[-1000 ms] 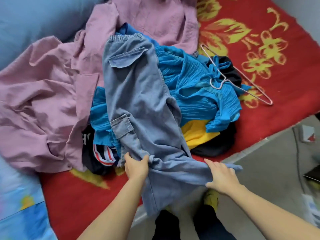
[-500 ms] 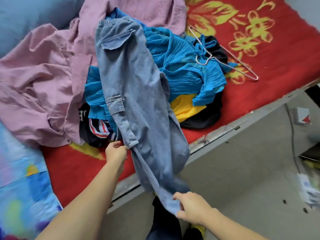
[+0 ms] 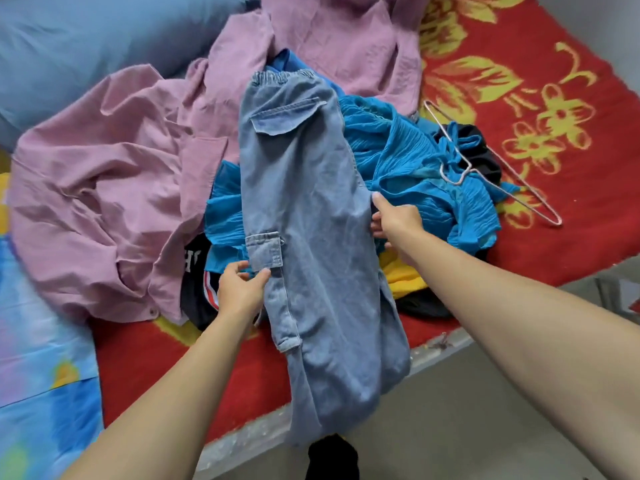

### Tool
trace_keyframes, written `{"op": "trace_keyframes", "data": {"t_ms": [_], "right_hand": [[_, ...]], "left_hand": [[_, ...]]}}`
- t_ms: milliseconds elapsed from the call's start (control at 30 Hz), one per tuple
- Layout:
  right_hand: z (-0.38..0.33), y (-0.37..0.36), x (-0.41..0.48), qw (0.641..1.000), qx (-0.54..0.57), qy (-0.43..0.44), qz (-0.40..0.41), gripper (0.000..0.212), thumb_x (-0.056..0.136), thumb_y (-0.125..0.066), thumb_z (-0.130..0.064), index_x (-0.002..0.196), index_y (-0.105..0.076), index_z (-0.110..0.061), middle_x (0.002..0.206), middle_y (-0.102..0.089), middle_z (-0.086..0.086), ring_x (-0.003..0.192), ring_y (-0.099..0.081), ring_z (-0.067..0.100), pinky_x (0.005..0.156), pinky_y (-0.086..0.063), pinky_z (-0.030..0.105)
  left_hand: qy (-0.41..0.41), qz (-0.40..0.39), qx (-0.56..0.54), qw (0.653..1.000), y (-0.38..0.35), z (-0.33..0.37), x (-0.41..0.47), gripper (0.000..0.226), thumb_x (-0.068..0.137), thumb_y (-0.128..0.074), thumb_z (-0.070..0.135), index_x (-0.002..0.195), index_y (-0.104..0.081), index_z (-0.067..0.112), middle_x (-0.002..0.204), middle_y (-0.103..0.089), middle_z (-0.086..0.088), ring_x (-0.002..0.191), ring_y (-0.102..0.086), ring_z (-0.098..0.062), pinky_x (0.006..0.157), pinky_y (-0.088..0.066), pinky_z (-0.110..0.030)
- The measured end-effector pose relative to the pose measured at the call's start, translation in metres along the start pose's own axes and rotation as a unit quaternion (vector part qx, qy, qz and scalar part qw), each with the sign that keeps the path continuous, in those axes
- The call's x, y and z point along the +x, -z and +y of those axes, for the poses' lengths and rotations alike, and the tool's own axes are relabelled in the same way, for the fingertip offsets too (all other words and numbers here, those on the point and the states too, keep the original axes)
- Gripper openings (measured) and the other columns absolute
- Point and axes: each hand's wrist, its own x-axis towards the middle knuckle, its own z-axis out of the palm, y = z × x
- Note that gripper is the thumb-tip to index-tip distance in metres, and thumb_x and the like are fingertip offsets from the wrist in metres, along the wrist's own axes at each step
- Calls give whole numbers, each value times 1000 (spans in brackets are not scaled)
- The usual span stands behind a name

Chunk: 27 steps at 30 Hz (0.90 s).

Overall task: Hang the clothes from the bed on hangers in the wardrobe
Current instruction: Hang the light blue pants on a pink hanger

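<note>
Light blue denim cargo trousers (image 3: pixel 304 202) lie lengthwise on top of a heap of clothes on the bed, their legs hanging over the bed edge. My left hand (image 3: pixel 239 289) pinches the trousers' left edge just below the thigh pocket. My right hand (image 3: pixel 394 220) grips their right edge at mid-length, thumb on top. Under them lie a bright blue pleated garment (image 3: pixel 422 168), a pink shirt (image 3: pixel 114 188), a yellow piece (image 3: pixel 401 278) and dark clothes. A thin wire hanger (image 3: pixel 498 168) rests on the blue garment, to the right of my right hand.
The bed has a red blanket with yellow flowers (image 3: pixel 540 81). A blue pillow (image 3: pixel 86 39) lies at the top left, a blue patterned sheet (image 3: pixel 38 375) at the lower left. The grey floor (image 3: pixel 467 410) is below the bed edge, with my dark-clad legs (image 3: pixel 332 459) near it.
My right hand let go of the trouser hem near the floor and rose to the trousers' right edge on the pile. My left hand shifted up to the thigh pocket.
</note>
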Motion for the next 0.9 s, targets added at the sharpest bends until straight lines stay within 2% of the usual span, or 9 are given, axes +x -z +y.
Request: {"op": "trace_keyframes", "data": {"t_ms": [67,167,300,367,467,533,667,800,900], "right_hand": [[-16,-24,22,997,54,-54,-29,52,82,-58,-58,97,-63,-9,89,-69,6,76,-66,22,64,-48,34],[-29,-17,39,986,149,-74,10,14,95,-49,-18,86,-58,-13,66,-60,0,49,-56,15,56,-39,23],[-36,49,50,984,117,-97,88,22,98,-37,-19,80,-50,-18,48,-60,-5,35,-59,6,56,-35,25],[-38,57,43,990,51,-124,37,33,99,-41,-36,81,-57,-13,54,-67,-1,48,-66,10,55,-38,25],[-35,18,36,981,-40,-162,-102,57,87,-51,-63,93,-66,-8,87,-73,6,81,-69,20,66,-45,29],[-26,-11,44,983,18,-155,-96,44,83,-65,-47,104,-65,-9,91,-71,5,79,-66,21,61,-45,30],[-20,16,73,975,167,-146,9,26,77,-67,-13,103,-64,-8,90,-71,9,72,-65,21,52,-49,25],[-17,71,98,990,75,-114,-28,1,81,-61,-15,82,-61,-15,80,-66,6,59,-58,14,50,-40,21],[-28,100,126,997,38,-58,-30,16,87,-54,-17,74,-61,-12,72,-68,4,44,-61,4,39,-35,16]], "left_hand": [[-9,-5,-4,1000,-7,6,17,47,80,-75,26,120,-54,12,103,-62,-6,94,-61,-23,90,-50,-39],[0,-2,29,1000,-12,10,24,36,81,-72,17,112,-53,16,95,-58,0,87,-57,-21,79,-45,-32],[4,-7,87,996,-14,18,26,25,84,-67,15,102,-49,16,92,-58,-4,88,-57,-28,75,-44,-35],[20,-8,104,994,-19,23,27,24,84,-65,16,102,-49,12,97,-61,-10,89,-58,-32,75,-45,-37],[30,10,125,992,-27,26,26,25,84,-63,14,104,-49,8,97,-63,-15,92,-59,-37,79,-48,-42],[22,18,146,989,-28,27,24,31,84,-63,13,111,-48,7,104,-62,-17,98,-58,-38,84,-48,-44],[-78,69,275,956,-35,39,17,67,81,-64,10,141,-35,9,135,-42,-19,121,-42,-40,100,-35,-47],[-208,82,389,894,-70,70,9,66,72,-71,10,135,-50,12,143,-39,-21,129,-38,-39,100,-37,-50],[-253,74,379,887,-112,106,5,59,71,-72,7,128,-57,12,142,-42,-21,129,-41,-39,102,-39,-50]]}}
